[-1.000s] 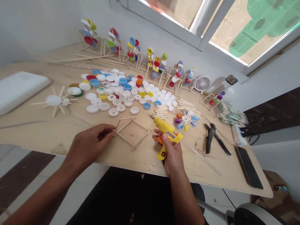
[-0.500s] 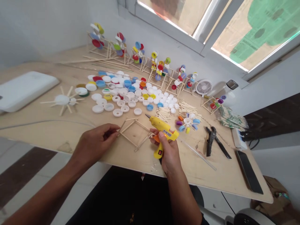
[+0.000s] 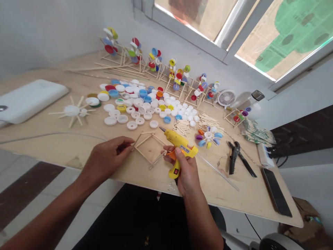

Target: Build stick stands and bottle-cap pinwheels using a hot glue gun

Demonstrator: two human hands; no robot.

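My right hand (image 3: pixel 186 170) is closed round the handle of a yellow glue gun (image 3: pixel 179 144), whose nozzle points up and left over a square frame of thin wooden sticks (image 3: pixel 149 146). That frame lies flat on the plywood table (image 3: pixel 65 142). My left hand (image 3: pixel 109 158) pinches the frame's left corner with closed fingers. A small pinwheel of coloured bottle caps (image 3: pixel 209 135) lies just right of the gun.
Behind the frame spread several loose bottle caps (image 3: pixel 140 104) and piles of short sticks (image 3: pixel 208 119). Finished cap windmills (image 3: pixel 156 62) line the wall. Pliers (image 3: pixel 235 154), a phone (image 3: pixel 275 189), a small fan (image 3: pixel 226 98), a clear glue stick (image 3: pixel 218 170) and a white pad (image 3: pixel 28 100) surround them.
My right hand has carried the glue gun left, closer to the stick frame's right side. My left hand has kept its hold on the frame's corner.
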